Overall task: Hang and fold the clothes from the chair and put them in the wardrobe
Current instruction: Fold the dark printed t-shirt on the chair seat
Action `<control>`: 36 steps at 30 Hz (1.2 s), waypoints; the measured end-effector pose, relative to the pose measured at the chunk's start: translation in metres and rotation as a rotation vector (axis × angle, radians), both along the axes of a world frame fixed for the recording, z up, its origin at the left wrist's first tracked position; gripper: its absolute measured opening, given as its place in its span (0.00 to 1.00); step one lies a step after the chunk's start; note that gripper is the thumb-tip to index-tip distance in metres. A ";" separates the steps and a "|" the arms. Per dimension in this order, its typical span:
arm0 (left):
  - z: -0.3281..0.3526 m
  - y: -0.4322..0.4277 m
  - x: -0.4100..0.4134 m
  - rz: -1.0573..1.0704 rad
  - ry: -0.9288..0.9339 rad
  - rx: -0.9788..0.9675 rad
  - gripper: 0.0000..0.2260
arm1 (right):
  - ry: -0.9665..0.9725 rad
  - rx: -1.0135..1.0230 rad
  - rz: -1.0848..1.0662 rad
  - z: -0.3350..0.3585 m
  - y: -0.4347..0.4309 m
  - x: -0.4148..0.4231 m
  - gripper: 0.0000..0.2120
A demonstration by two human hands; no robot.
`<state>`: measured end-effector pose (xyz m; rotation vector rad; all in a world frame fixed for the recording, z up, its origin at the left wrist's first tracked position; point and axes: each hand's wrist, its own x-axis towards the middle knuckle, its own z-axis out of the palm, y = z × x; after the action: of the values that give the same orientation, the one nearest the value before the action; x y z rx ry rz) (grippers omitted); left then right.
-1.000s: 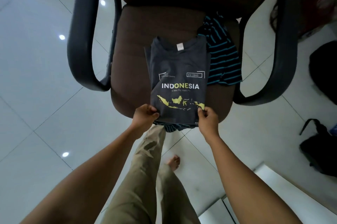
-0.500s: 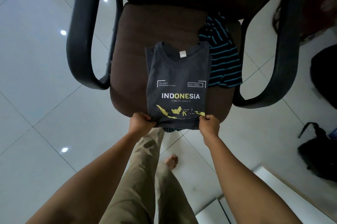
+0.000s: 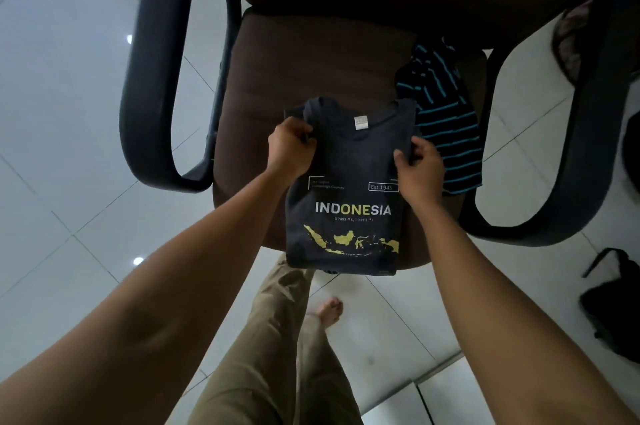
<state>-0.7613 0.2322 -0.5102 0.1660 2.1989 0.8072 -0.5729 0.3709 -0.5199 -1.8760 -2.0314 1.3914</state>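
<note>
Two hands: the left hand [image 3: 289,147] and right hand [image 3: 420,165] pinch the upper side edges of a dark grey folded cotton T-shirt printed "INDONESIA" with a yellow map [image 3: 346,189], fingers closed on the cloth.
Location: the T-shirt lies on the front of the brown padded seat of a black-armed office chair [image 3: 294,71], its hem overhanging the seat's 6 o'clock edge.
Neighbour: a crumpled navy garment with teal stripes [image 3: 443,119] sits at the shirt's 2 o'clock, touching its right edge.
Orientation: the long axis runs 12 to 6 o'clock; the collar and white neck label point to 12, the print reads upright to the wearer of the camera.
Step in hand: likely the final crosswise fold.
Doing it well: lift both corners evenly, bring the collar down toward the hem, keep side edges aligned, and smooth flat before carrying.
Floor: pale glossy tiles [image 3: 69,147] surround the chair.
</note>
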 end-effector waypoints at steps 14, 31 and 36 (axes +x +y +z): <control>-0.010 -0.013 -0.009 0.204 -0.151 0.145 0.11 | 0.061 -0.121 -0.127 -0.001 0.022 -0.007 0.08; -0.016 -0.013 -0.024 0.040 -0.054 0.138 0.11 | 0.100 -0.192 -0.121 0.002 0.035 -0.010 0.06; -0.020 -0.014 -0.022 -0.076 -0.021 0.070 0.20 | 0.107 -0.051 -0.092 -0.002 0.035 -0.013 0.14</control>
<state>-0.7832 0.2181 -0.5299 0.2729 2.1327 0.8405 -0.5863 0.4060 -0.5223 -1.8459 -1.8542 1.4981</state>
